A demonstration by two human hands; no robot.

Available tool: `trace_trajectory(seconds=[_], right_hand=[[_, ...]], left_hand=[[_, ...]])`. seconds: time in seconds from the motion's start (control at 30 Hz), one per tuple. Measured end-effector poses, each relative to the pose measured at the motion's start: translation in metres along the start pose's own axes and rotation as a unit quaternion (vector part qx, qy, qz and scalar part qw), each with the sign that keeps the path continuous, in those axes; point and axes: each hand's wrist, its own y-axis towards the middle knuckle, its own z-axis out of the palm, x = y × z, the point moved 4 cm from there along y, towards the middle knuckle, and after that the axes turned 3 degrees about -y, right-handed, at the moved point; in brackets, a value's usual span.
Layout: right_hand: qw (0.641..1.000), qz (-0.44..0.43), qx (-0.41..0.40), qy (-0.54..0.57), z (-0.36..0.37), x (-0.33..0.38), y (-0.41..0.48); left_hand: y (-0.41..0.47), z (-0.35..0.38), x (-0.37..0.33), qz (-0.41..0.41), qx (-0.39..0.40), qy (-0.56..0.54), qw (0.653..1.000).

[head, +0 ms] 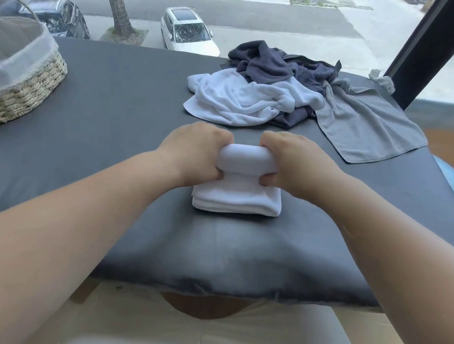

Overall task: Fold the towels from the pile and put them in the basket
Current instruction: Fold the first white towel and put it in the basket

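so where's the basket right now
In the head view the basket sits at the far left of the grey table, well left of the towel pile.

White towel folded, centre; crumpled pile behind it; lined wicker basket far left.

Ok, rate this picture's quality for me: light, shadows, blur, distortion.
Head view: soft daylight, no glare, just a thin shadow under the folded towel. Head view: the wide lens bows the far edge of the table and stretches the forearms. Head view: the basket at the left edge looks slightly smeared; the left hand and right hand gripping the towel are sharp.
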Motion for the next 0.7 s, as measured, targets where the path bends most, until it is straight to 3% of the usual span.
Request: trace_trajectory(seconds=[0.1, 0.23, 0.33, 0.47, 0.7], right_hand=[[0.997, -0.002, -0.072, 0.007, 0.009, -0.001, -0.008], [0.989, -0.037, -0.140, 0.038, 0.026, 0.003, -0.036], [0.983, -0.070, -0.165, 0.033, 0.038, 0.011, -0.061], [0.990, -0.072, -0.123, -0.002, 0.054, 0.018, -0.084], [0.996, -0.056, -0.029, -0.069, 0.066, 0.023, -0.096]], left_hand=[[-0.003, 0.010, 0.004, 0.032, -0.065, 0.057, 0.996], [-0.031, 0.029, 0.008, 0.088, -0.112, 0.022, 0.990], [-0.056, 0.042, 0.009, 0.081, -0.094, 0.017, 0.992], [-0.081, 0.058, 0.005, 0.062, -0.040, 0.057, 0.996], [-0.083, 0.051, -0.010, 0.010, -0.001, 0.009, 1.000]])
